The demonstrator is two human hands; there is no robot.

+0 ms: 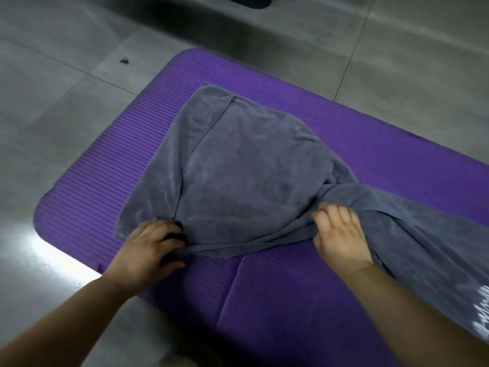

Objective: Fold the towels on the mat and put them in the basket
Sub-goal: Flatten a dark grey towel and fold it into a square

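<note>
**Grey towel (251, 168) mid-fold on a purple mat (264, 300)**

At the mat's near edge, the left hand (148, 247) curls its fingers round the towel's hem, while the right hand (341, 234) clenches a bunched ridge of cloth. The towel lies limp and partly doubled across the mat's middle, its tail running toward the mat's right side. Soft and light, it looks best taken by hems and corners. Beyond the mat lies grey floor (66, 88); no basket shows.
</note>
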